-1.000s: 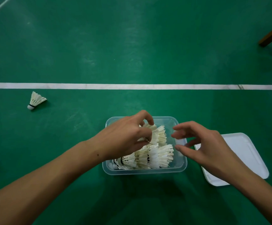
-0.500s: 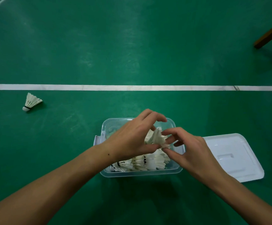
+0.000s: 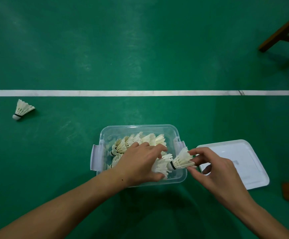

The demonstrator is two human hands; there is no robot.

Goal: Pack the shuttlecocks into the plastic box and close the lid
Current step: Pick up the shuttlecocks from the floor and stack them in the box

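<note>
On the green court floor (image 3: 140,49), the clear plastic box (image 3: 179,176) stands open and holds a heap of white shuttlecocks (image 3: 147,139). The left hand (image 3: 140,163) reaches into the box, its fingers curled round a shuttlecock there. The right hand (image 3: 214,169) pinches another shuttlecock (image 3: 181,159) over the box's right rim, cork pointing left. The white lid (image 3: 243,163) lies just right of the box. One stray shuttlecock (image 3: 22,109) lies well apart at the left, below the white line (image 3: 88,93).

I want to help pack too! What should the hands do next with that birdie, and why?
Probably slide it in. The right hand pinches a shuttlecock, cork end pointing into the box, while the left hand grips the stack inside, so nesting it there looks next.
</note>
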